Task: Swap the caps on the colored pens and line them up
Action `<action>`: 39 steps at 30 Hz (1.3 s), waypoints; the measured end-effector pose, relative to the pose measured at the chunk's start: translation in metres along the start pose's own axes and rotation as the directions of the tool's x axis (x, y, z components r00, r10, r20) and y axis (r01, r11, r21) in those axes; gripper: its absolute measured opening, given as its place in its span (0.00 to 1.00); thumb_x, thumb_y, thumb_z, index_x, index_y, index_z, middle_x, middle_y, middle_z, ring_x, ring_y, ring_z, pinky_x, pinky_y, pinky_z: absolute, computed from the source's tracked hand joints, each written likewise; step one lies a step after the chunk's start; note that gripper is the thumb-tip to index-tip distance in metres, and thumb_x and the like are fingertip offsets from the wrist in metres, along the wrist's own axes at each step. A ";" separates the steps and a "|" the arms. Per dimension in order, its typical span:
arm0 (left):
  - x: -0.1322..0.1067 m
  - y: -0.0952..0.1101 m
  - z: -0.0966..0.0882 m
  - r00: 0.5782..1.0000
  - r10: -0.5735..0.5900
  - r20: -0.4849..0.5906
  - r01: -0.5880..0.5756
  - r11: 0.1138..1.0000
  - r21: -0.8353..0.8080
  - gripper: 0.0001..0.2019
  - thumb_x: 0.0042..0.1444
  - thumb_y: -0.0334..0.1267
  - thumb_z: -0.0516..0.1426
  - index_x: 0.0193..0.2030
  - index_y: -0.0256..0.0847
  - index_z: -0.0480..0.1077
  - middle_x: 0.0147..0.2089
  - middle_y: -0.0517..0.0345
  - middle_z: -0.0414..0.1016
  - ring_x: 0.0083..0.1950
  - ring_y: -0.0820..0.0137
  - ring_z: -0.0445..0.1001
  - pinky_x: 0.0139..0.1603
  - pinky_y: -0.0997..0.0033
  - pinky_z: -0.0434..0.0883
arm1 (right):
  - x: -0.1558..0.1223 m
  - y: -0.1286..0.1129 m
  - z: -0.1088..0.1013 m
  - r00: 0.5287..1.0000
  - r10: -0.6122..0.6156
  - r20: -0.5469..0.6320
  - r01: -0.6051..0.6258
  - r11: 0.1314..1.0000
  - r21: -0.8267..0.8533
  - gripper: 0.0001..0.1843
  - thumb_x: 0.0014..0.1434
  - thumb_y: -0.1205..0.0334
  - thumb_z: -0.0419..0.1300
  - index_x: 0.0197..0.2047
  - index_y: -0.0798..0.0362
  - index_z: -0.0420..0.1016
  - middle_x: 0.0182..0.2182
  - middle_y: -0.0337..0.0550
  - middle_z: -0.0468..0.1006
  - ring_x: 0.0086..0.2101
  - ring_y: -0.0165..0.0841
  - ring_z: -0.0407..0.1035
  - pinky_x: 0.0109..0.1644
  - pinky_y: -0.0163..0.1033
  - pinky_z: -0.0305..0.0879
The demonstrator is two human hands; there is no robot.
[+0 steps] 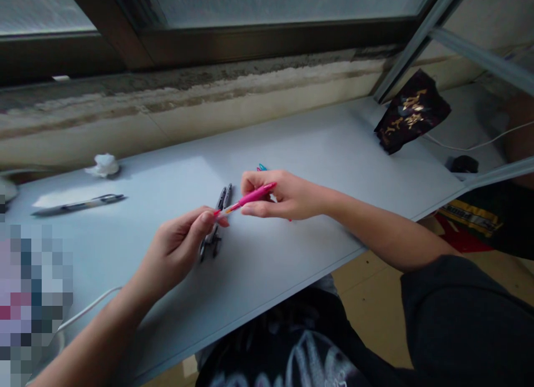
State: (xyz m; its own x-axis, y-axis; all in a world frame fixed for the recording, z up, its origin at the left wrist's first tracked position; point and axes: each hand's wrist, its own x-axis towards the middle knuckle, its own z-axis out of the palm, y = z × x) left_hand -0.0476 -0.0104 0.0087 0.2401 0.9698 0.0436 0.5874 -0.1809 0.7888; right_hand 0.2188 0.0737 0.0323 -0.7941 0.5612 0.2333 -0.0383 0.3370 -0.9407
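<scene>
Between my hands is a pink pen (254, 196), slanting up to the right. Its pink section is pinched by my right hand (287, 195), thumb below and fingers curled above. My left hand (186, 234) grips the clear lower end with thumb and forefinger; a thin orange-and-red length shows between the two hands. Whether the pen is one piece or parted there, I cannot tell. Beneath and beside my left fingertips lie black-and-grey pens (225, 197) on the white table, partly hidden. Behind my right hand, blue and pink pen ends (262, 167) peek out.
A dark pen (79, 205) lies at the left near a crumpled white tissue (104, 165). At the back right stands a dark bag with gold lettering (413, 112), beside a metal frame (411, 48). A white cable (89, 306) runs under my left forearm.
</scene>
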 end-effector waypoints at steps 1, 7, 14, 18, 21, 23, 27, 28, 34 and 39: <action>0.001 0.000 -0.001 1.000 0.010 -0.022 -0.010 1.000 0.010 0.26 0.78 0.57 0.51 0.39 0.39 0.79 0.29 0.61 0.71 0.31 0.70 0.67 0.34 0.71 0.67 | 0.000 0.000 -0.002 1.000 0.006 -0.028 -0.007 0.999 -0.037 0.16 0.70 0.52 0.69 0.41 0.54 0.71 0.28 0.32 0.71 0.28 0.24 0.64 0.33 0.31 0.59; 0.004 0.007 -0.002 0.995 0.065 -0.077 -0.059 0.995 0.079 0.22 0.76 0.50 0.52 0.39 0.40 0.79 0.29 0.64 0.69 0.28 0.72 0.62 0.33 0.71 0.63 | 0.001 0.005 -0.005 0.991 0.115 -0.061 -0.121 0.989 -0.090 0.25 0.77 0.42 0.59 0.35 0.54 0.71 0.27 0.36 0.76 0.26 0.25 0.69 0.36 0.33 0.64; 0.006 0.002 -0.002 0.995 -0.020 -0.099 0.031 0.993 0.113 0.27 0.74 0.58 0.52 0.40 0.39 0.82 0.24 0.66 0.62 0.25 0.71 0.61 0.28 0.71 0.59 | -0.001 0.013 -0.007 0.990 -0.089 -0.107 0.045 0.931 -0.363 0.07 0.68 0.68 0.69 0.44 0.56 0.74 0.37 0.41 0.80 0.36 0.28 0.71 0.44 0.35 0.67; 0.006 0.001 0.000 0.990 0.012 -0.138 0.001 0.996 0.092 0.26 0.74 0.58 0.52 0.41 0.39 0.82 0.25 0.65 0.64 0.26 0.70 0.64 0.29 0.72 0.61 | -0.001 0.011 -0.007 0.989 -0.056 -0.140 0.012 0.954 -0.300 0.15 0.72 0.52 0.68 0.46 0.57 0.76 0.34 0.40 0.80 0.34 0.29 0.71 0.42 0.35 0.66; 0.006 0.001 0.002 0.988 0.027 -0.152 -0.014 0.996 0.084 0.26 0.73 0.58 0.53 0.41 0.39 0.83 0.25 0.64 0.65 0.26 0.70 0.63 0.29 0.72 0.61 | 0.000 0.010 -0.008 0.993 0.018 -0.118 -0.041 0.979 -0.198 0.19 0.77 0.48 0.61 0.42 0.57 0.77 0.28 0.37 0.78 0.29 0.27 0.70 0.38 0.35 0.64; 0.006 0.000 0.003 0.988 0.019 -0.152 -0.008 0.998 0.069 0.26 0.73 0.58 0.53 0.42 0.39 0.83 0.24 0.64 0.64 0.25 0.70 0.62 0.28 0.72 0.60 | 0.000 0.009 -0.009 0.992 -0.005 -0.130 -0.018 0.984 -0.177 0.15 0.73 0.52 0.65 0.44 0.57 0.78 0.33 0.39 0.81 0.32 0.27 0.71 0.40 0.35 0.66; 0.006 -0.001 0.002 0.989 -0.026 -0.146 0.033 0.998 0.047 0.26 0.73 0.58 0.54 0.43 0.38 0.82 0.25 0.64 0.64 0.26 0.70 0.63 0.29 0.71 0.61 | 0.002 0.010 -0.009 0.976 -0.018 -0.217 -0.012 0.991 -0.136 0.21 0.67 0.50 0.72 0.53 0.56 0.77 0.43 0.44 0.84 0.38 0.29 0.75 0.45 0.36 0.69; 0.006 0.000 0.002 0.990 -0.033 -0.139 0.039 0.998 0.041 0.25 0.73 0.58 0.54 0.44 0.38 0.82 0.25 0.64 0.65 0.26 0.70 0.64 0.29 0.71 0.62 | 0.002 0.010 -0.009 0.976 0.020 -0.216 -0.046 0.992 -0.115 0.20 0.69 0.48 0.70 0.51 0.57 0.77 0.41 0.44 0.84 0.37 0.30 0.75 0.44 0.36 0.69; 0.007 -0.002 0.003 0.994 -0.027 -0.106 0.032 0.998 0.045 0.23 0.73 0.58 0.55 0.45 0.41 0.80 0.28 0.62 0.73 0.28 0.69 0.70 0.30 0.71 0.67 | 0.004 0.012 -0.011 0.974 0.059 -0.220 -0.077 0.994 -0.075 0.13 0.69 0.55 0.68 0.45 0.58 0.79 0.35 0.42 0.83 0.34 0.28 0.73 0.41 0.36 0.68; 0.009 -0.007 0.003 0.982 0.122 -0.147 -0.102 0.986 0.135 0.14 0.69 0.51 0.62 0.48 0.43 0.81 0.40 0.57 0.82 0.38 0.67 0.76 0.41 0.71 0.72 | 0.004 0.012 -0.010 0.972 -0.073 -0.221 0.073 0.997 -0.006 0.08 0.66 0.64 0.68 0.46 0.57 0.78 0.40 0.42 0.83 0.36 0.26 0.74 0.40 0.34 0.67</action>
State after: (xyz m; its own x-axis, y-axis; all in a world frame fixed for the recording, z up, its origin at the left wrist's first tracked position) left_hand -0.0474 -0.0013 0.0016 0.1931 0.9541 0.2291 0.6591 -0.2991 0.6901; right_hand 0.2213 0.0878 0.0241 -0.6352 0.6887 0.3497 -0.0927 0.3815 -0.9197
